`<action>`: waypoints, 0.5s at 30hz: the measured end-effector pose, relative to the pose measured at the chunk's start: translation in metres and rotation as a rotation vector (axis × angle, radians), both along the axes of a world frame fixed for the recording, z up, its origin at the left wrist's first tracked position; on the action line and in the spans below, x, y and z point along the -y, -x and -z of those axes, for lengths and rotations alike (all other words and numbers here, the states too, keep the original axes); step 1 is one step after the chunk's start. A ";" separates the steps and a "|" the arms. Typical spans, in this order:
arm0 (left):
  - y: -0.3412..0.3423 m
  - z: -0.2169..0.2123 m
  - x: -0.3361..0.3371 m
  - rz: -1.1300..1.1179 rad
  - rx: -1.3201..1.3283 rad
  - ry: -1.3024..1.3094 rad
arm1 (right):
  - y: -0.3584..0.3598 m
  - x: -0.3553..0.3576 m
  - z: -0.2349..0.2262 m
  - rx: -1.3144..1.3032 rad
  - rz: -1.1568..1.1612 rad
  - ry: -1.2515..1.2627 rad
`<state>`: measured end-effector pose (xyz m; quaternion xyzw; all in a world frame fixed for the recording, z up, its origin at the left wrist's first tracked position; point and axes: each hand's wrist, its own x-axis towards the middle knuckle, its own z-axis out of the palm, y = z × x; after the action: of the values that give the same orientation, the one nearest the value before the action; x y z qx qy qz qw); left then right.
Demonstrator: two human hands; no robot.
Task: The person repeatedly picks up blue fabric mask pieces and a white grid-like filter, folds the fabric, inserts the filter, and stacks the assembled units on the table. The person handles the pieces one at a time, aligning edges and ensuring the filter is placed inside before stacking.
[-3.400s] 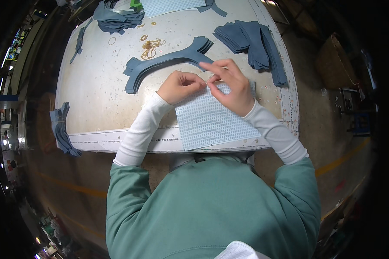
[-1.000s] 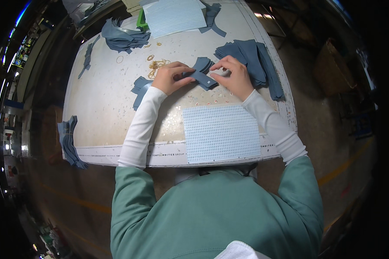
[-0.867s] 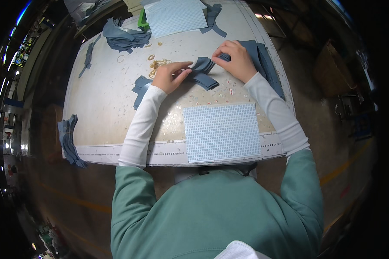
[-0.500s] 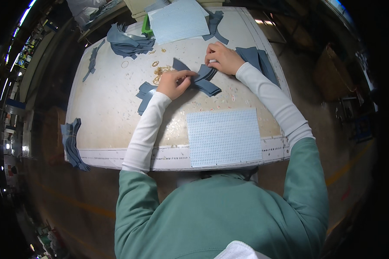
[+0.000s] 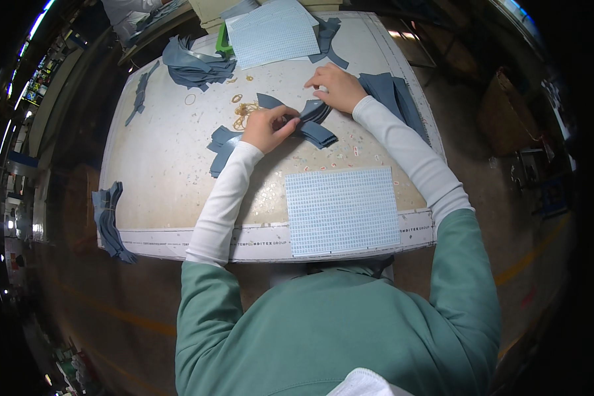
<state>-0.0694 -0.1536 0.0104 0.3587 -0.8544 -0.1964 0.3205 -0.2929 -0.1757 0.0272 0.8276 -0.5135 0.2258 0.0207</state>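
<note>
Here's my left hand [image 5: 268, 129], over the middle of the table, thumb and forefinger closed on a stack of blue-grey cut pieces [image 5: 317, 134]! The stack lies in front of me, one forked end to the left of my wrist, the other out past my fingertips to the right, with a flap standing up just beyond my knuckles. And the right hand [image 5: 336, 87], up at the stack's far right tip, fingers curled, forefinger poking out; whether anything is pinched there, I cannot tell. Tan rubber bands [image 5: 245, 116] sit in a tangle just past my left hand. Nearer my body, a pale blue printed sheet [image 5: 342, 211] lies flat, reaching the near edge of the white table [image 5: 171, 158]. Out right, another blue-grey pile [image 5: 393, 92], partly behind my right forearm, and at the left edge a banded bundle [image 5: 110, 221] hangs over the side
</note>
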 end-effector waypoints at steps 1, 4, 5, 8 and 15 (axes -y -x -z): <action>0.000 -0.001 -0.001 -0.041 -0.041 -0.039 | 0.002 0.002 -0.001 0.073 0.009 -0.020; 0.000 -0.003 -0.003 -0.150 -0.038 -0.104 | 0.011 0.007 -0.007 0.205 -0.025 -0.098; -0.001 -0.004 -0.003 -0.104 -0.033 -0.078 | 0.011 0.006 -0.007 0.202 -0.087 -0.116; 0.000 -0.004 -0.003 -0.042 0.074 -0.067 | 0.011 0.004 -0.008 0.136 -0.163 -0.179; 0.003 -0.002 -0.004 0.024 0.091 0.069 | -0.006 0.002 -0.015 -0.100 -0.120 -0.280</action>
<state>-0.0721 -0.1498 0.0125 0.3459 -0.8786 -0.1540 0.2911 -0.2872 -0.1776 0.0421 0.8618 -0.4880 0.1113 -0.0825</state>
